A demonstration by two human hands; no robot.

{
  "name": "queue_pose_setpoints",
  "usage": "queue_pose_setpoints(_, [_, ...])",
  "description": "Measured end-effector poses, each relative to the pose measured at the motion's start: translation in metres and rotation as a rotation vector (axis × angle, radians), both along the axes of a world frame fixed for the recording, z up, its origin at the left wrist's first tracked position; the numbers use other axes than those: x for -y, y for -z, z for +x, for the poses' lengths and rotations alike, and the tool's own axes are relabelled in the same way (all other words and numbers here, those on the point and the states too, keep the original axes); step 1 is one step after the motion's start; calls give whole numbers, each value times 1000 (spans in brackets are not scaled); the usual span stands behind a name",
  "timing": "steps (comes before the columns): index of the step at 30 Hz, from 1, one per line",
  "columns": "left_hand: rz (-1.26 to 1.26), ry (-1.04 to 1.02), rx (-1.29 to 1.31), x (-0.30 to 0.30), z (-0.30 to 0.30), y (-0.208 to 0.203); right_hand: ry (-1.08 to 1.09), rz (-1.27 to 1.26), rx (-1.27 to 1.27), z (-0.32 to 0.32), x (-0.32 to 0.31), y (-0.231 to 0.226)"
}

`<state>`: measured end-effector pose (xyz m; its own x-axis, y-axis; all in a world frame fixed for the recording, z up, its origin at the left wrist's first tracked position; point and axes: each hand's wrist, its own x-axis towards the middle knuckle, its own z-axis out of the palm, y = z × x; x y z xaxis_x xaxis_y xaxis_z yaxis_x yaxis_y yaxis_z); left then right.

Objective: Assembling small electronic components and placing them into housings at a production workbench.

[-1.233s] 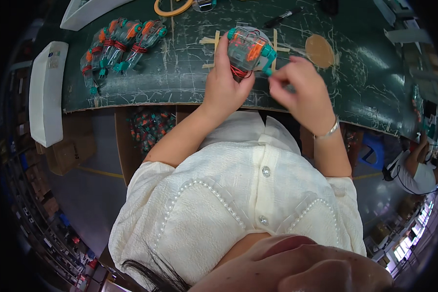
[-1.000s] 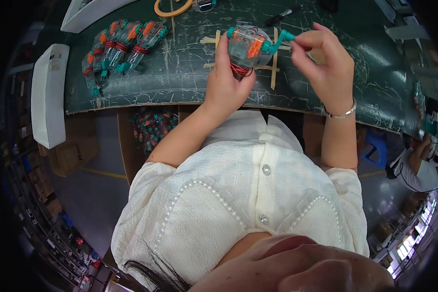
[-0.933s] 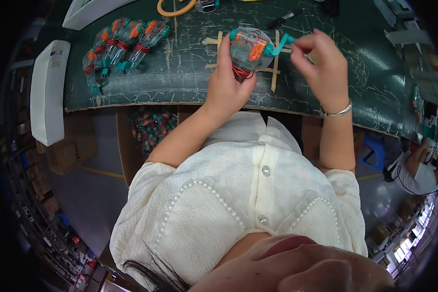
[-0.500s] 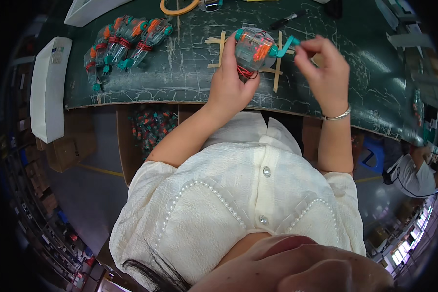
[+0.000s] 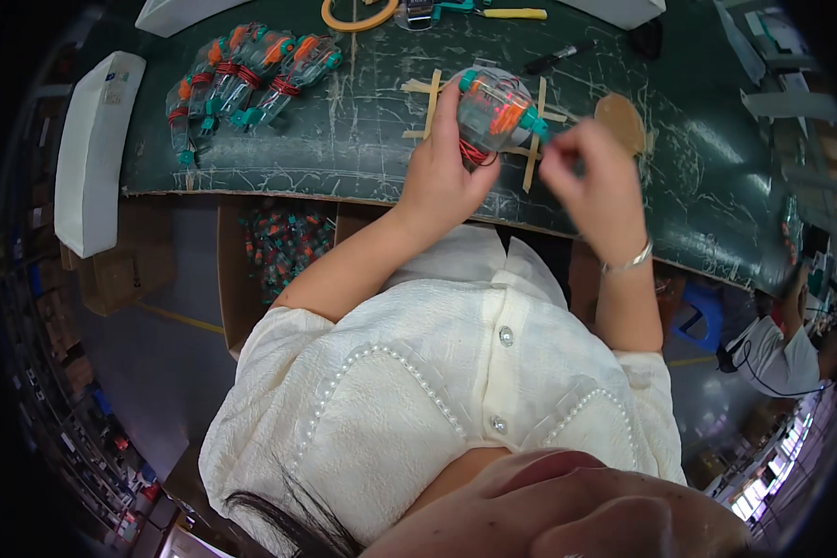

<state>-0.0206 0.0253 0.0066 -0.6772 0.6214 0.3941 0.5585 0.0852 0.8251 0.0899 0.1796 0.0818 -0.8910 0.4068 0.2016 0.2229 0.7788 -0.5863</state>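
**Clear toy held above the green surface**

Your left hand (image 5: pixel 442 172) is wrapping its fingers around a clear plastic toy (image 5: pixel 495 110) with orange and teal parts, holding it just above the green surface (image 5: pixel 344 139). Your right hand (image 5: pixel 593 181) is pinching its fingers together beside the toy's teal tip; motion blur is hiding what they are gripping. A row of similar toys (image 5: pixel 246 79) is lying far left, beside a long white box (image 5: pixel 91 153).

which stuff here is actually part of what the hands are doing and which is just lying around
In hand:
left hand gripping the clear toy unit
right hand pinching at the unit's teal end
wooden stick frame under the work

Lying about:
row of finished clear toys
black marker
round brown disc
orange ring
white box
carton of parts below the bench
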Motion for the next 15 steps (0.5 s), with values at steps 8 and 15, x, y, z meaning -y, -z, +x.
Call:
queue_pose_setpoints(8, [29,6,24,4,3,-1,-97,-16,-323,-6,-7,-14])
queue_pose_setpoints(15, [69,5,-7,-1,0,2,-165,-106,-103,15,25,-8])
